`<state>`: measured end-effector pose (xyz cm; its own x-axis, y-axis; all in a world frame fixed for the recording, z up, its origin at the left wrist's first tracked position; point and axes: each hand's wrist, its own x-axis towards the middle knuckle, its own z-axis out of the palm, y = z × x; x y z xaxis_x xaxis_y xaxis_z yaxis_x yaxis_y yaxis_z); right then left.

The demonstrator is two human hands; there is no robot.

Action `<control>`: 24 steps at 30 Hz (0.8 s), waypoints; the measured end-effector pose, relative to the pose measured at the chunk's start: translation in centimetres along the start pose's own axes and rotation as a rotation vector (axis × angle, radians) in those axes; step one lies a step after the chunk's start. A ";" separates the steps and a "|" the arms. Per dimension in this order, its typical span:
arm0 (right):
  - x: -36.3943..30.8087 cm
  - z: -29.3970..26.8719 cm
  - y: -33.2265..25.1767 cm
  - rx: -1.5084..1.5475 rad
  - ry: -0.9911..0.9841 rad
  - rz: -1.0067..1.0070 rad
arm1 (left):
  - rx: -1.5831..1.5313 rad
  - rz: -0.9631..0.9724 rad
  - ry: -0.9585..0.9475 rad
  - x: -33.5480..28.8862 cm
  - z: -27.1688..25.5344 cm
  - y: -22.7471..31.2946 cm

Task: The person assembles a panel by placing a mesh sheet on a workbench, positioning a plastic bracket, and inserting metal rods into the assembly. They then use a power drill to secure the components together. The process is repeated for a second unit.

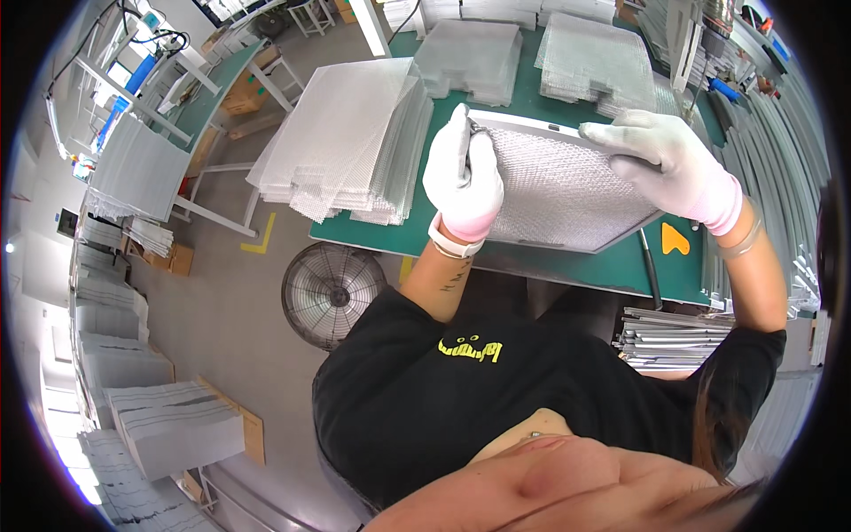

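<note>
A framed metal mesh panel [563, 191], like a filter screen, is held tilted above the green table [576, 270]. At its left side my left hand [463, 173], in a white glove, closes around the far corner of the frame. My gloved right hand [665, 160] grips the far right part of the frame, thumb and fingers folded over the rim. The left palm and fingers hide part of the panel's left edge. Just right of the panel lie a thin black-handled tool [651, 266] and a small yellow scraper-like piece [675, 239].
Loose mesh sheets are stacked at the table's left [346, 133], with further mesh stacks [470, 58] [596, 58] at the back. Long metal strips [771, 186] line the right side; more frame strips [669, 337] sit below the table edge. A floor fan [337, 295] stands left of me.
</note>
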<state>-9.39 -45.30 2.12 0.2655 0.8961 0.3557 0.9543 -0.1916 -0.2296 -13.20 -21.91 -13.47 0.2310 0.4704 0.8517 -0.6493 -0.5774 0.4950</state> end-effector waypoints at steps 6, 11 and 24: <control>-0.1 -0.2 -0.1 -0.053 -0.005 0.000 | 0.051 0.059 -0.015 0.7 0.2 0.2; 0.0 0.0 0.2 -0.027 -0.018 -0.020 | -0.060 -0.042 -0.040 0.6 -0.4 -0.3; -12.3 5.6 3.3 -0.717 0.669 0.243 | -0.166 -0.163 -0.335 3.5 0.3 -2.3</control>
<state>-10.31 -54.75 -8.05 0.2768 0.4345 0.8571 0.6631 -0.7319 0.1569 -10.67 -19.08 -11.58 0.5458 0.2876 0.7870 -0.6867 -0.3848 0.6168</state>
